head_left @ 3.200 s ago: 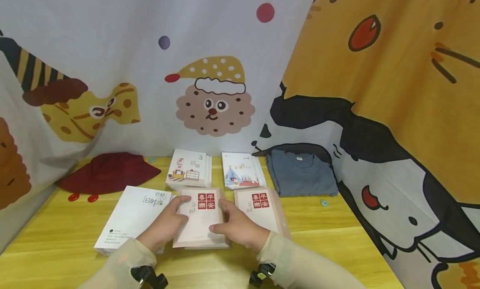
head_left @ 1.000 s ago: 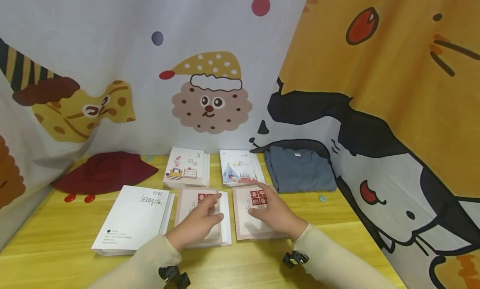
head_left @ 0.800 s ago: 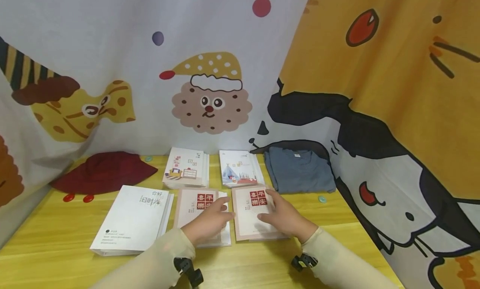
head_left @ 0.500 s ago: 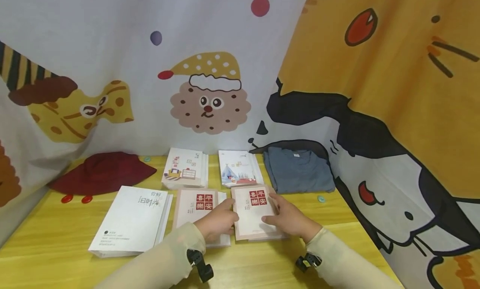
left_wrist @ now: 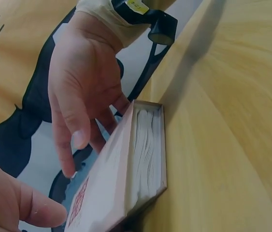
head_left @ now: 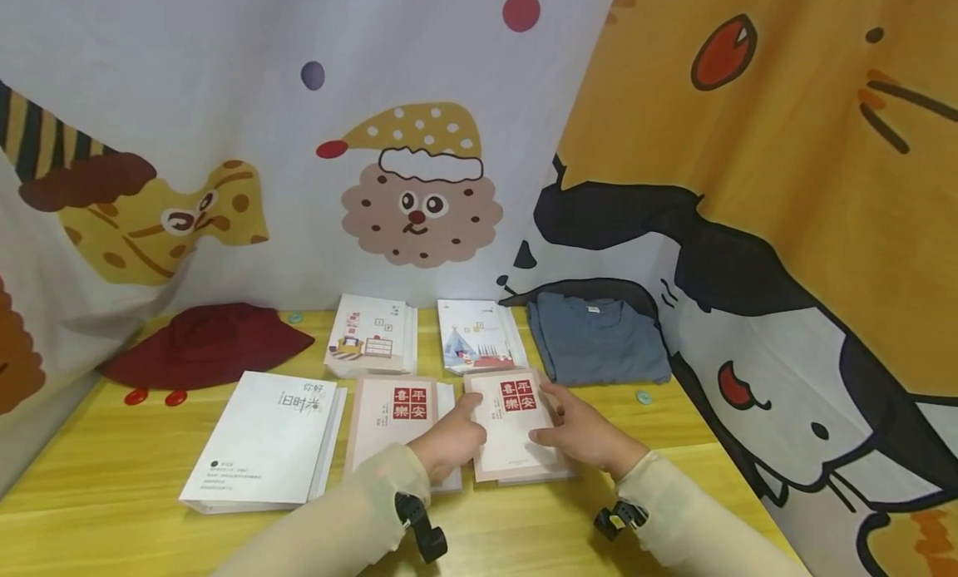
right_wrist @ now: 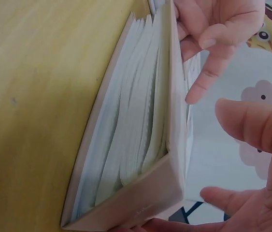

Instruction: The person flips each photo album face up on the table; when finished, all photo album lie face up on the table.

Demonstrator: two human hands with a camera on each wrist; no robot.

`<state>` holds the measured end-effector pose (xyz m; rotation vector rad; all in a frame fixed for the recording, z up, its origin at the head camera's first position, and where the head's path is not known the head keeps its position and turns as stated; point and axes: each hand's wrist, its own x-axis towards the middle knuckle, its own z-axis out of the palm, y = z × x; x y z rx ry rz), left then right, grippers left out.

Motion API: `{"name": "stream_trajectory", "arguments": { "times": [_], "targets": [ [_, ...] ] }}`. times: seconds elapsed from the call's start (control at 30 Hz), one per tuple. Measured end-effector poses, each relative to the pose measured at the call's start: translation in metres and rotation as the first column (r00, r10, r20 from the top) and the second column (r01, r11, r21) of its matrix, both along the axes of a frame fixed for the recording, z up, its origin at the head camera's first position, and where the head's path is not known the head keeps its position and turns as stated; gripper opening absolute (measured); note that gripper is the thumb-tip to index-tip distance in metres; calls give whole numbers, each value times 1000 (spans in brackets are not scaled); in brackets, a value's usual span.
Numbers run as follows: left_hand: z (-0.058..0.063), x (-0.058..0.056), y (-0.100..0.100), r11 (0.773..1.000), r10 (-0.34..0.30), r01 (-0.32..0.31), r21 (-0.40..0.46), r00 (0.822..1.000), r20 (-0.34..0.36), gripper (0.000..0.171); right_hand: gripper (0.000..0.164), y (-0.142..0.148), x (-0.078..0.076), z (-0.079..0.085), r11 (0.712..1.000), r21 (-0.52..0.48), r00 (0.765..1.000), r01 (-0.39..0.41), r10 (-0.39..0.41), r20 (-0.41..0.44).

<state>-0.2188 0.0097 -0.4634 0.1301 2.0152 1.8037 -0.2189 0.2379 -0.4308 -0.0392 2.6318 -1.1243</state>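
Observation:
Both hands are around the right-hand pink photo album (head_left: pixel 505 444), which lies face up with four red character squares on its cover. My left hand (head_left: pixel 451 437) touches its left edge, the index finger and thumb extended. My right hand (head_left: pixel 591 437) rests against the right side, at the spine; in the right wrist view its thumb (right_wrist: pixel 249 123) stands apart from the cover, over it. The loose page edges (left_wrist: pixel 145 154) show in the left wrist view. A matching pink album (head_left: pixel 367 436) lies just left, partly covered by my left hand.
A large white album (head_left: pixel 262 444) lies at the left. Behind are two illustrated white albums (head_left: pixel 370 332), (head_left: pixel 479 336), a dark red hat (head_left: pixel 213 344) and a folded grey-blue shirt (head_left: pixel 599 340). Red buttons (head_left: pixel 136 396) and a green button (head_left: pixel 644 397) lie on the yellow wooden table (head_left: pixel 509 535).
Both hands have left the middle pink album for the right-hand one. My left hand has come rightward to its left edge; the right hand has slid toward its right side. The album has shifted slightly.

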Motion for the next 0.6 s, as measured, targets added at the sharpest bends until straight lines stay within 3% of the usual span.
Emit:
{"name": "stream_trajectory", "arguments": {
  "times": [0.33, 0.6],
  "targets": [
    [1, -2, 7, 997, 67, -67, 28, 998, 5, 90, 82, -2, 2, 2, 1000, 8, 1000, -28, 28, -9],
    [8, -2, 4, 999, 17, -14, 50, 998, -65, 88, 74, -2, 3, 0, 999, -31, 999, -31, 30, -12]
  ]
}}
